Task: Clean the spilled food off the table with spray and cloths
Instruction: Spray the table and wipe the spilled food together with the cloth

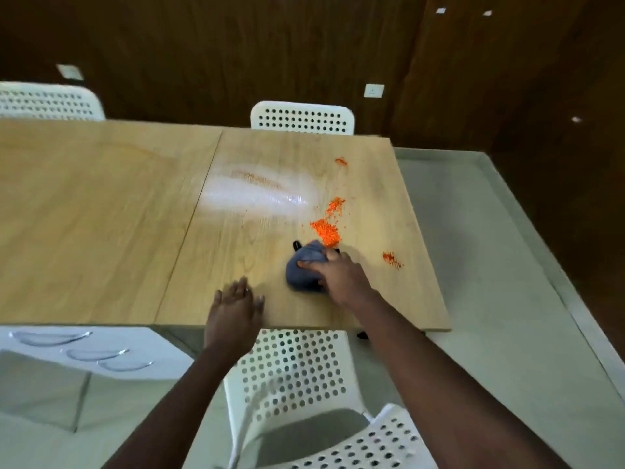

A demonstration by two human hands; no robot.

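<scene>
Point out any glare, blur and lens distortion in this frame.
Head view: a white glare patch washes out the table centre; the orange crumbs and the right hand on the grey cloth look soft; the table edges bow from the wide lens.

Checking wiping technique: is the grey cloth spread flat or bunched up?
Bunched up. The grey cloth sits as a rounded wad under the right hand, whose fingers grip it, beside the orange spill.

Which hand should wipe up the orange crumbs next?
The right hand: it already grips the grey cloth just beside the biggest orange pile. The left hand lies flat and empty on the table, farther away.
</scene>
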